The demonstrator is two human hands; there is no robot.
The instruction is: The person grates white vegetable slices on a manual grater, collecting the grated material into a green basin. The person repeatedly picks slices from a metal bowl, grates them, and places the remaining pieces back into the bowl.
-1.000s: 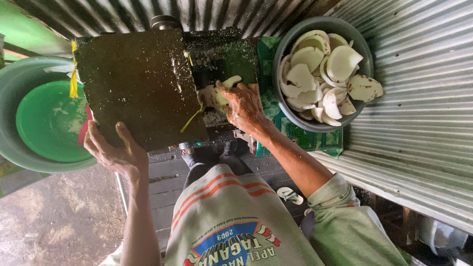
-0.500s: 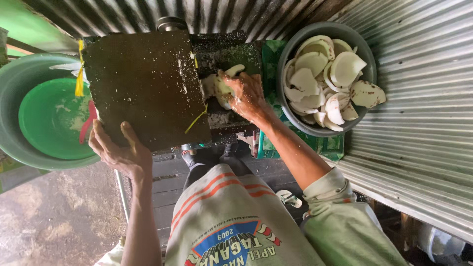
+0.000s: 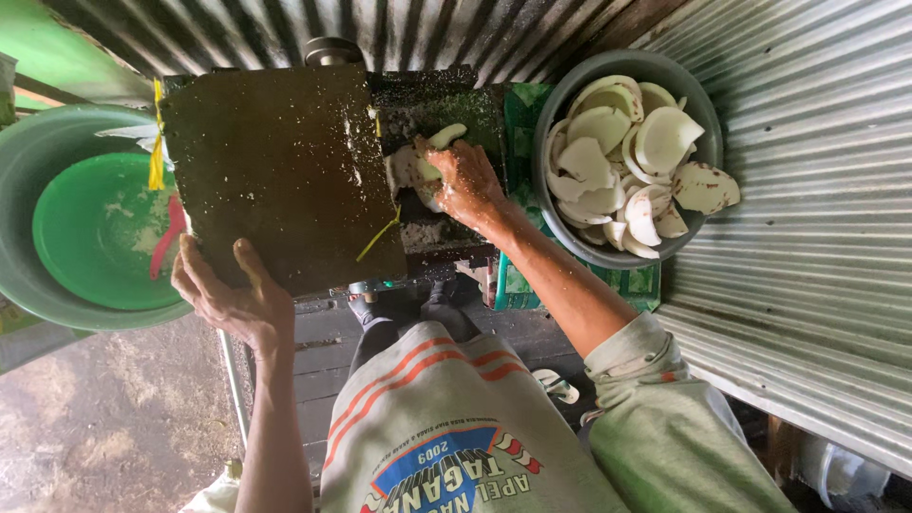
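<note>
R hand clenched on coconut piece at grater opening, L hand gripping dark cover's edge (bowl just right)

left hand: fingers spread, gripping | right hand: arm outstretched, fingers curled

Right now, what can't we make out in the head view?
- Grater opening: hidden under the right hand and coconut pieces.
- Machine body: covered by the dark board that the left hand holds.
- Grey basin: cut off by the left edge.
</note>
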